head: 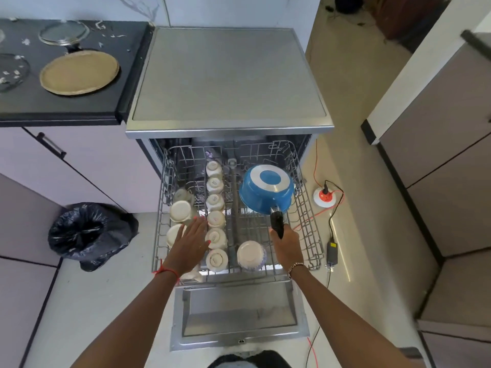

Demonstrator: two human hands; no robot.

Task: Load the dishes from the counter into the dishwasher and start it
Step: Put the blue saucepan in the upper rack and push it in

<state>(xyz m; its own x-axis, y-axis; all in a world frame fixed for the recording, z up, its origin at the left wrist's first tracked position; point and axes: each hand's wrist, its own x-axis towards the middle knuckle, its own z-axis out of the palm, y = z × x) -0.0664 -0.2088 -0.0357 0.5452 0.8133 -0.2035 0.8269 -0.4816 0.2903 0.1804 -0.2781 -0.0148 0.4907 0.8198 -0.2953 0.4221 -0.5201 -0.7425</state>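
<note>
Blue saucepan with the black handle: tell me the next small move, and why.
Probably lower the blue saucepan straight down and let go. The right hand grips its black handle, holding it upside down over a bare stretch of the grey wire rack, beside the row of white cups.

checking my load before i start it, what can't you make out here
Head view only:
- Inside of the blue saucepan: upturned, base faces camera.
- Its handle end: wrapped by the right grip.
- The cups under the left grip: partly covered.
- The glass lid on the counter: cut by left edge.

No legible text, labels or numbers
</note>
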